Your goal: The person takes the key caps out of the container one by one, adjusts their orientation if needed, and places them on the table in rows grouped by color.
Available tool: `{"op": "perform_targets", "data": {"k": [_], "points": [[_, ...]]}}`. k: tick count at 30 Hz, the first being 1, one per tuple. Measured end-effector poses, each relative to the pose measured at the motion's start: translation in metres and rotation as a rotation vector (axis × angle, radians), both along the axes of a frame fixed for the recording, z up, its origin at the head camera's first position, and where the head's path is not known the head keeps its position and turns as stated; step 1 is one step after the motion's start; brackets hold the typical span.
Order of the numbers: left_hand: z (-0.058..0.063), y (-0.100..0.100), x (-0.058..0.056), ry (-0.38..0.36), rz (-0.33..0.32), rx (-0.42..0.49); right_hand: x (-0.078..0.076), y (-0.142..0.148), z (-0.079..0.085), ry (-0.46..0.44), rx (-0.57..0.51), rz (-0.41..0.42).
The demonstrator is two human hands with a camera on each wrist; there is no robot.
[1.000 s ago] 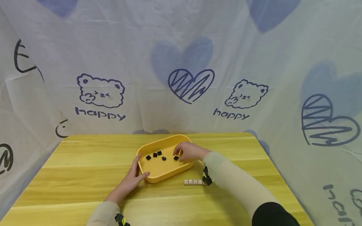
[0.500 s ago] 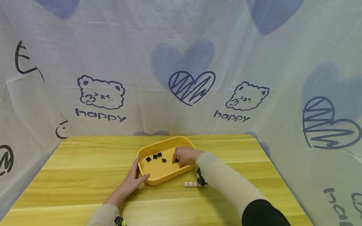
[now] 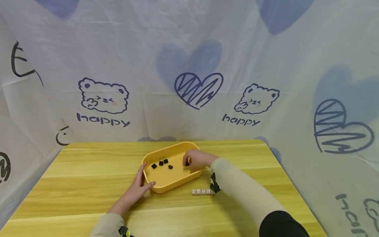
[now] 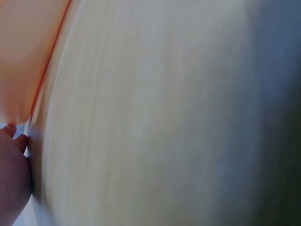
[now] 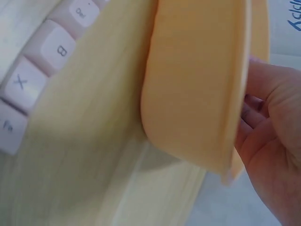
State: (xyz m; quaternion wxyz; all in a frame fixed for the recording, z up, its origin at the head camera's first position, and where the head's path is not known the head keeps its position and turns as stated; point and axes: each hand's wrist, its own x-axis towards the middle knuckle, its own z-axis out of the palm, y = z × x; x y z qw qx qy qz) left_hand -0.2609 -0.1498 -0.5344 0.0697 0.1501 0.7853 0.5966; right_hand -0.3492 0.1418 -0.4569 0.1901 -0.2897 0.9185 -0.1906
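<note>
A yellow tray (image 3: pixel 165 188) sits on the table with several small black keycaps (image 3: pixel 161 163) spread over its floor. My left hand (image 3: pixel 138 186) holds its near left corner, thumb on the front rim and fingers along the left end. Over the tray's right end, my right hand (image 3: pixel 196 159) pinches one black keycap (image 3: pixel 187 164), partly hidden by the fingers. In the right wrist view that hand (image 5: pixel 277 122) reaches over the tray's rim, and the fingertips are hidden behind the wall. The left wrist view shows only part of the left hand (image 4: pixel 13 174) against the tray.
A row of pale lettered keycaps (image 3: pixel 201 192) lies on the wooden table (image 3: pixel 88 184) in front of the tray, partly covered by the right wrist's strap. Behind the table hangs a white cloth (image 3: pixel 142 65) printed with hearts and bears.
The right hand dipped to the black keycap at the tray's right end, then rose a little with it between the fingers. The left hand stays on the tray corner.
</note>
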Motion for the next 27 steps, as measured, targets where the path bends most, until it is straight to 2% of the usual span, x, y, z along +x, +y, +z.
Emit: {"op": "perform_targets", "data": {"k": [9, 19, 27], "points": [[0.002, -0.001, -0.001, -0.013, 0.013, -0.031, 0.009, 0.010, 0.018, 0.092, -0.033, 0.080], [0.003, 0.001, 0.001, -0.008, 0.003, -0.019, 0.027, 0.025, 0.029, 0.137, -0.211, 0.070], [0.003, 0.001, 0.000, 0.002, 0.002, -0.017, 0.048, 0.039, 0.029, 0.047, -0.317, -0.027]]}}
